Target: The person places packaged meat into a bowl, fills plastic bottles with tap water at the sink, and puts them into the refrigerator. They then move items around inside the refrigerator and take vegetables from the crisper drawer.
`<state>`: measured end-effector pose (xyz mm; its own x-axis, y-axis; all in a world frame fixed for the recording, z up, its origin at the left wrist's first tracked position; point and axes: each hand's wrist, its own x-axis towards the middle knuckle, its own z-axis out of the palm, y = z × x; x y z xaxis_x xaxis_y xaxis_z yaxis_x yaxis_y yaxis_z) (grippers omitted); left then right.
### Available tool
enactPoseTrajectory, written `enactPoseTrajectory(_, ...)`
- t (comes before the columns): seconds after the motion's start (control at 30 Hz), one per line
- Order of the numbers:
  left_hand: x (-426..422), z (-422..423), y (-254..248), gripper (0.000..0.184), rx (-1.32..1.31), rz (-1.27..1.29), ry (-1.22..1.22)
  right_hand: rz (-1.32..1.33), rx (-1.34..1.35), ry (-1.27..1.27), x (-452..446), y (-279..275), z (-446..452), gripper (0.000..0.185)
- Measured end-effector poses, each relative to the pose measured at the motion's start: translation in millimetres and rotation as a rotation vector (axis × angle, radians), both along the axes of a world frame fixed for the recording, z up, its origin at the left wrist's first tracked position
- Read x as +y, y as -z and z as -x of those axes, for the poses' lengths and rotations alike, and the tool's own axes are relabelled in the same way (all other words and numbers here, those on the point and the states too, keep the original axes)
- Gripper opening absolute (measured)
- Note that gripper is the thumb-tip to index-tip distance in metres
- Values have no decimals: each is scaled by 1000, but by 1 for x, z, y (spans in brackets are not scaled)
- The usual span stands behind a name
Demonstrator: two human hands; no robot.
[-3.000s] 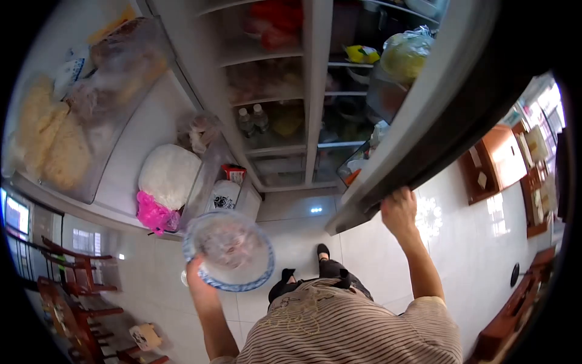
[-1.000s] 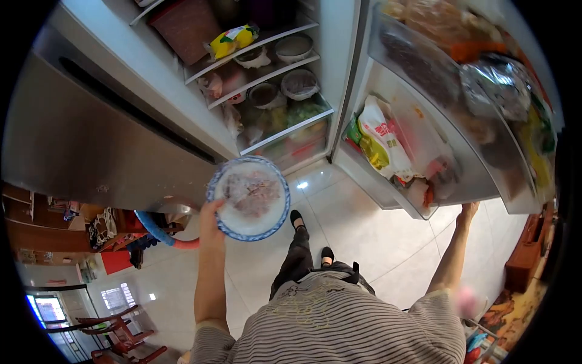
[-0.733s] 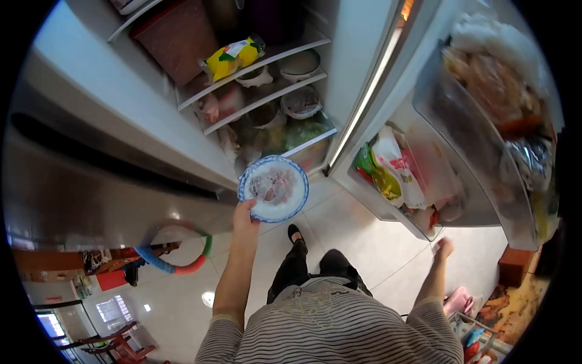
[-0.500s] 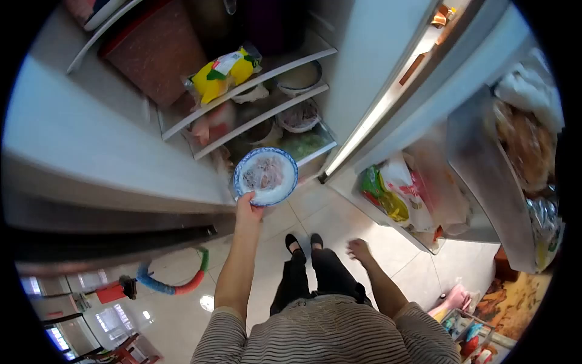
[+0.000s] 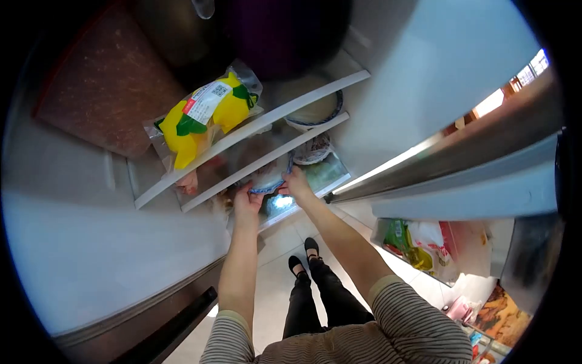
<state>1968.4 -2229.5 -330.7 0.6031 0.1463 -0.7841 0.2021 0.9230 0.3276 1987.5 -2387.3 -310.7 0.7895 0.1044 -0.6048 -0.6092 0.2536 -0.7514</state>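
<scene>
Both of my hands are inside the fridge's lower shelves. Between them is a blue-rimmed plate point(image 5: 271, 187), its far part under a glass shelf. My left hand point(image 5: 247, 201) grips the plate's left edge, fingers closed on it. At the other side my right hand point(image 5: 296, 184) has its fingers closed on the rim. The food on the plate is blurred behind the glass. Just right of the plate sits a white bowl point(image 5: 315, 150) of dark food. A larger dark-rimmed bowl point(image 5: 315, 112) stands one level higher.
A yellow-and-green package point(image 5: 203, 115) lies on the upper shelf point(image 5: 260, 134). Behind it at left is a large reddish-brown container point(image 5: 106, 85). The open fridge door point(image 5: 467, 206) on the right carries bags in its bins. Tiled floor point(image 5: 273, 246) shows around my feet.
The plate has gone from in front of the fridge to partway under a shelf. My right hand has come up from my side and now grips the rim too. The view is closer to the shelves.
</scene>
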Motion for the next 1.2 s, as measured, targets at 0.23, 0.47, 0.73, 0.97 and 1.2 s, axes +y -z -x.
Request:
enactPoseTrajectory(0.23, 13, -15, 23, 24, -105, -41, 1, 48, 3, -44, 7, 15, -21, 33)
enactPoseTrajectory(0.47, 5, -13, 18, 27, -155, -147, 64, 109, -84, -19, 13, 40, -35, 31)
enactPoseTrajectory(0.73, -25, 38, -14, 41, 131, -284, 155, 21, -28, -16, 1, 17, 34, 40)
enactPoseTrajectory(0.97, -38, 164, -44, 26, 163, -201, 392, 119, 150, -305, -72, 33, 170, 22)
enactPoseTrajectory(1.2, -12, 225, -56, 28, 86, -238, 423, 636, 556, -48, -264, 79, 337, 15)
